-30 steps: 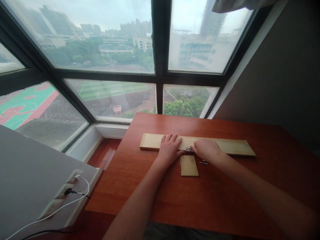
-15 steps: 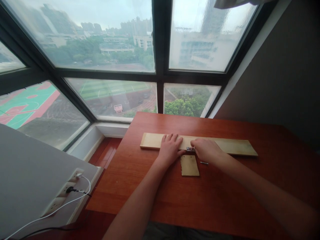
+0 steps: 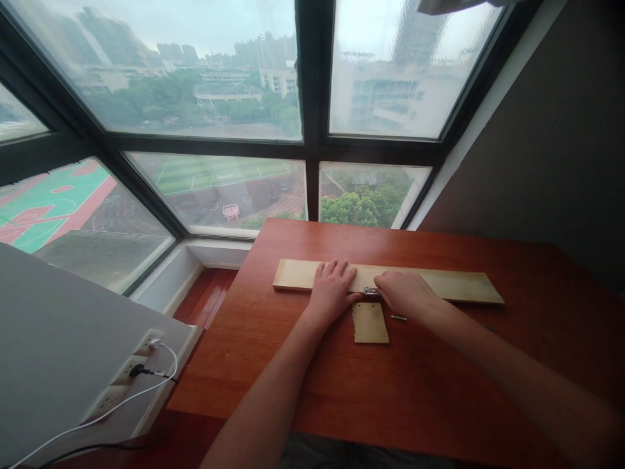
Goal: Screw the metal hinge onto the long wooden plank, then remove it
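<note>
On the red-brown table (image 3: 244,371) lies a long pale board (image 3: 456,286), with a small metal piece (image 3: 371,291) at its near edge. The left hand (image 3: 333,290) is spread on the board; the right hand (image 3: 404,292) is curled by the metal piece — I cannot tell what it pinches. If the board slides, the metal piece could slip. A small flat plate (image 3: 371,324) lies just to the near side, maybe in the way, and a thin pin (image 3: 398,318) lies right of it — a bump might roll it.

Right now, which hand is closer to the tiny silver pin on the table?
Right. The right hand is just beyond the pin; the left hand is farther left, on the long board.
</note>
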{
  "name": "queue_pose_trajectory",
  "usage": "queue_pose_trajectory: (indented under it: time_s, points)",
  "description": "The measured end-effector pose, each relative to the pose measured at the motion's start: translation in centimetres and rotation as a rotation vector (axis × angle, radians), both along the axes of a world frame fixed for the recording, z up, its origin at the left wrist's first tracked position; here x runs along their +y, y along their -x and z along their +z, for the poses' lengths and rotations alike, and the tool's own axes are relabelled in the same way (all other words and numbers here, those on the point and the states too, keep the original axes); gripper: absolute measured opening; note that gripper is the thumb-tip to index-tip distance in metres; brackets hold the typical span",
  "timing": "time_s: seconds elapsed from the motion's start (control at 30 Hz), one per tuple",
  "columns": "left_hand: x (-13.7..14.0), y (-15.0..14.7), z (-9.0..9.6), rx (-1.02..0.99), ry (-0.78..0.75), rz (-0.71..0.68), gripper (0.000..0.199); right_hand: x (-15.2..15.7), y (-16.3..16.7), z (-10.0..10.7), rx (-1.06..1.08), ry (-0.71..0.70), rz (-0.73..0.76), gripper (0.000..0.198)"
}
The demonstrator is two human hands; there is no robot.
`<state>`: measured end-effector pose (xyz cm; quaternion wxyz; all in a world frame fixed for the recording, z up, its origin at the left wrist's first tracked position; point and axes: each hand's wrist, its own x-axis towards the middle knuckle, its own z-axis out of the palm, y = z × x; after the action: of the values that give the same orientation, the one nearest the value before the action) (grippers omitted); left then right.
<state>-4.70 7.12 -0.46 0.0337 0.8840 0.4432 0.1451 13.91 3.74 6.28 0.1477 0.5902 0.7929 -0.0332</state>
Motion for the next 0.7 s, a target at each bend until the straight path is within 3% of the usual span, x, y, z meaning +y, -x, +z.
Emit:
queue_pose_trajectory:
  time_s: [0.17, 0.37, 0.7]
  points:
    - [-0.1, 0.0, 0.1, 0.001, 0.011, 0.000, 0.056, -0.1, 0.0, 0.6, 0.031, 0.002, 0.037, 0.024]
    - [-0.2, 0.0, 0.2, -0.022, 0.008, 0.001, 0.054, -0.1, -0.9, 1.1, 0.072, 0.005, -0.039, 0.023]
    - [-0.1, 0.0, 0.0, -0.021, -0.014, 0.000, 0.054, -3.2, -3.4, -1.3, 0.147, 0.077, -0.131, 0.018]
